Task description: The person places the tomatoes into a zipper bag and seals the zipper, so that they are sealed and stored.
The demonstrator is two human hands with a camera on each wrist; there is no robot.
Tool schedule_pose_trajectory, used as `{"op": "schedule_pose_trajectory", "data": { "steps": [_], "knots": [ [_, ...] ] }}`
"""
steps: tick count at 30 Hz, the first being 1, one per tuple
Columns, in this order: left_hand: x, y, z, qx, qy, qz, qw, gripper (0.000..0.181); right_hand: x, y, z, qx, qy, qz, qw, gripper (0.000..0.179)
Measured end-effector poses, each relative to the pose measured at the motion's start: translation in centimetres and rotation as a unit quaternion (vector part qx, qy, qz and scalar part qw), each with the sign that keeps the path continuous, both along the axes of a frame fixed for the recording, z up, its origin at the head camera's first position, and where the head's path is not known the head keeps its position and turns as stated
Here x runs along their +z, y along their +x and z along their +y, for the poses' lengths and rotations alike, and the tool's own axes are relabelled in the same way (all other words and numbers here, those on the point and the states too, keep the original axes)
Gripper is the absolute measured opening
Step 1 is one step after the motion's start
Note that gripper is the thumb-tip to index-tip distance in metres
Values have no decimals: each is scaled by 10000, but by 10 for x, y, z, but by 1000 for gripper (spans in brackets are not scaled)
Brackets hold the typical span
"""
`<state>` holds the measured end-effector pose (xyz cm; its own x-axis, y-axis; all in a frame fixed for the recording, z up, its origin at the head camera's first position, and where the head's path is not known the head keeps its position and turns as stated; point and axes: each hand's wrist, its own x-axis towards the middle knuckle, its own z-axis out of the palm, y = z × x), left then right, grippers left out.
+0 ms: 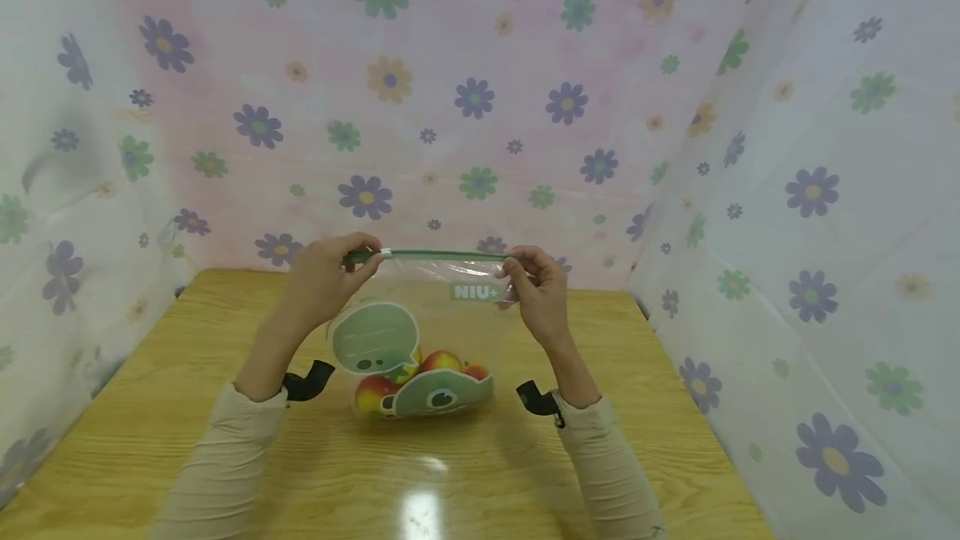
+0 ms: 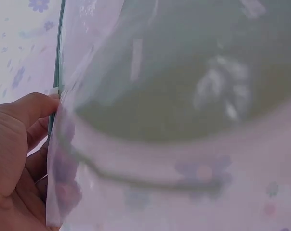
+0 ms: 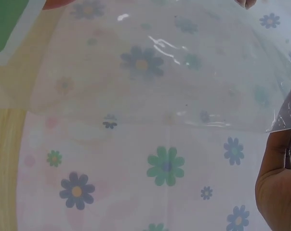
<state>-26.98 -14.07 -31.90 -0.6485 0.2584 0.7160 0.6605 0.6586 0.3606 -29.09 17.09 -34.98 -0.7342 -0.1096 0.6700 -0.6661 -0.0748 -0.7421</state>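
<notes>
A clear zip bag (image 1: 480, 327) with green print stands upright over the table, several red-yellow fruits that look like apples or peaches (image 1: 441, 361) at its bottom. Along its top runs a green zip strip (image 1: 450, 255) with a small white slider (image 1: 386, 252) near the left end. My left hand (image 1: 330, 277) pinches that end between thumb and fingers, right by the slider; the left wrist view shows the thumb (image 2: 39, 103) against it. At the other top corner my right hand (image 1: 540, 290) pinches the bag, and in the right wrist view its fingers (image 3: 280, 154) lie partly behind the film.
The wooden table (image 1: 600, 457) carries the bag. Flower-printed cloth walls (image 1: 480, 107) enclose it at the back and on both sides. Black wrist mounts (image 1: 309, 382) stick out beside both forearms, near the bag's lower sides.
</notes>
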Motion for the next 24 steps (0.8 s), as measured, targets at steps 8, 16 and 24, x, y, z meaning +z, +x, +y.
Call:
{"op": "schedule_pose_trajectory", "data": {
  "steps": [8,16,24],
  "knots": [
    [3,8,-21,169,277,-219,9992,8,-3,-3,6,-2,-154,74,9999,21],
    [2,14,-35,39,1062,-743,9916,15,-2,-4,12,-19,-231,29,9997,22],
    [-12,18,-21,-639,2904,-919,9503,20,-4,0,14,62,-323,-269,9991,22]
  ]
}}
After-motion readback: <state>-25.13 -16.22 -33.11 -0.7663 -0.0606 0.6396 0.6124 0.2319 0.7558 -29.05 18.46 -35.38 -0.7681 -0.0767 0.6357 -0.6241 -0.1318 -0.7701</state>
